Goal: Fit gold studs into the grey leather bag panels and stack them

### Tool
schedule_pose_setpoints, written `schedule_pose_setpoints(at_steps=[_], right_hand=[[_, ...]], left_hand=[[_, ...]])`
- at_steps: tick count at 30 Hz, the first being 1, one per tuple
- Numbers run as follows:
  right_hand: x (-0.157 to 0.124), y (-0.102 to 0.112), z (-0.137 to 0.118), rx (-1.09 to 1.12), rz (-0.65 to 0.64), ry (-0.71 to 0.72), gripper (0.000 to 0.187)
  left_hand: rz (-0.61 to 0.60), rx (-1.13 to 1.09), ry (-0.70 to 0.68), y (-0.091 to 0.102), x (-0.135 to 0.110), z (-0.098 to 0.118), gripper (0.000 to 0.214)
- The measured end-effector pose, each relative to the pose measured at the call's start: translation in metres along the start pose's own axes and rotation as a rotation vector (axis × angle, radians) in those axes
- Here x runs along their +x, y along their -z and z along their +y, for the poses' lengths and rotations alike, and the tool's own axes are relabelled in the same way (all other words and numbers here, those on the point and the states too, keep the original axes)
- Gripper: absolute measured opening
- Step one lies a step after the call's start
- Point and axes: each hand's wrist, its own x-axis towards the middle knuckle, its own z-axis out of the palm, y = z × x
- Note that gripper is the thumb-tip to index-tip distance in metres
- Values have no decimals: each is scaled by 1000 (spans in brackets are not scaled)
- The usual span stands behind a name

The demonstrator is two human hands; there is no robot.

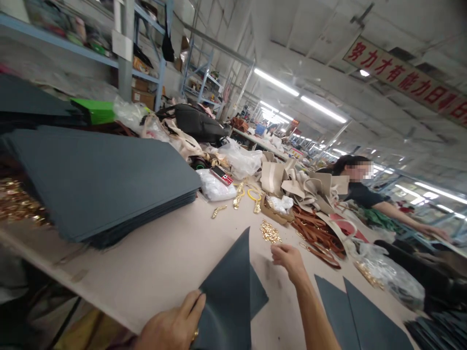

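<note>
At a long, pale worktable (164, 262) in a crowded bag workshop, a person's left hand (171, 325) pinches the near edge of a dark grey, stiff cut panel of leather-like sheet (228, 287), thumb on top, lifting it so 1 pointed corner stands up off the table. The right hand (290, 260) reaches forward with fingers loosely curled; it grips nothing that can be seen, and its fingertips sit just short of a small heap of gold-coloured metal fittings (270, 232). Whether it touches them cannot be told.

To the left lies a thick stack of matching dark grey sheets (102, 184); 2 more loose grey pointed panels (361, 316) lie to the right. Beyond the fittings are brown leather straps (317, 236), cream canvas bag parts (292, 180), clear plastic bags (241, 158) and a red-and-white calculator (222, 175). A co-worker in a dark top (361, 192) stretches an arm across the far side of the table.

The risk here looks twofold. The raised panel is held only at 1 edge, so it could slip out of the pinch or crease. The fittings are small and loose, and a sweep of the right hand or of the swinging panel could scatter them across the table.
</note>
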Motion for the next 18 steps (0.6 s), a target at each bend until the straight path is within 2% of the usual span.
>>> schedule_pose_setpoints(at_steps=[2,4,7,9,12,14,18], right_hand=[[-23,-4,-14,179,-56,34,39],[-47,-15,-32,377,-168,45,47],[-80,-46,-60,526,-414,38,38],[-95,-69,-74,442,-520,81,24],[-103,-94,-84,291,-589,163,12],[-102,-101,-87,206,-619,216,12],[-99,-102,-94,39,-632,320,14]], left_hand=[[-95,-71,26,16,1,4,70],[-156,-125,37,28,1,7,69],[-170,-179,33,38,2,9,65],[-152,-200,32,40,1,9,62],[-129,-229,24,40,-1,8,52],[-114,-259,15,40,-2,8,45],[-98,-304,8,38,-4,7,40]])
